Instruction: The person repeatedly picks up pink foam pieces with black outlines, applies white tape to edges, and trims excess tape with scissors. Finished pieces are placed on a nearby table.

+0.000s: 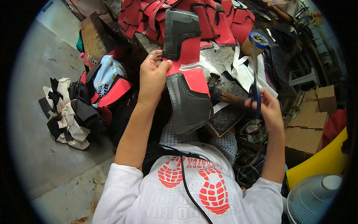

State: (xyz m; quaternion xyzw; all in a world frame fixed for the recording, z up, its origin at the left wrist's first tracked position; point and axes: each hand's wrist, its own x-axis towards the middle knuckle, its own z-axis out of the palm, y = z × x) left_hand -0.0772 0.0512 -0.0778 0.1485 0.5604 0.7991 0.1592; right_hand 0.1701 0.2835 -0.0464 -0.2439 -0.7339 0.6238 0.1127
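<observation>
My left hand pinches the edge of a stitched red and black piece, which looks like a shoe upper part, between thumb and fingers. Two black panels hang from it, one above and one below its red middle. A white strip lies across that middle. To the right, apart from the piece, my right hand is closed round the blue handles of a pair of scissors. Their blades point away from me and are blurred. A hammer lies partly hidden behind the lower black panel.
Red and black pieces pile up at the far side of the worktop. A jar with a blue rim stands beside white scraps. Fabric offcuts lie at left; cardboard boxes and a fan stand at right.
</observation>
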